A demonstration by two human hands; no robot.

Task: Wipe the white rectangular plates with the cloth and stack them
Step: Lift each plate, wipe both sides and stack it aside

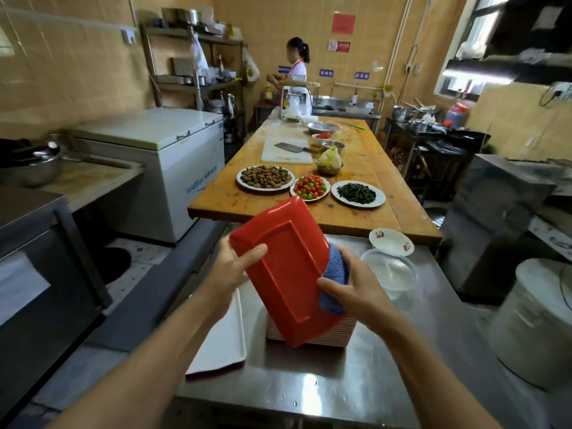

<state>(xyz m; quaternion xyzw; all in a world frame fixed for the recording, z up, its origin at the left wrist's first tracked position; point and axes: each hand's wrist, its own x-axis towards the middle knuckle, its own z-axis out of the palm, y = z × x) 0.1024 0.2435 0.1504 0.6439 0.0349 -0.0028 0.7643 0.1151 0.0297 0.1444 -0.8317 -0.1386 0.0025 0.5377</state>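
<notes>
I hold a rectangular plate (pixel 286 267) tilted up, its red underside facing me. My left hand (pixel 235 270) grips its left edge, thumb across the red back. My right hand (pixel 353 289) holds a blue cloth (pixel 335 269) bunched against the plate's right edge; the plate's white face is hidden from me. Below it sits a stack of rectangular plates (pixel 328 337) with red-and-white edges on the steel table (pixel 309 388). One more rectangular plate (pixel 223 342) lies white face up at the table's left edge.
A clear plastic bowl (pixel 391 270) and a small white patterned dish (pixel 391 241) sit just right of my hands. Beyond lies a wooden table (pixel 371 168) with plates of food, a cutting board and a cleaver. A large white pot (pixel 538 320) stands right; a person works far back.
</notes>
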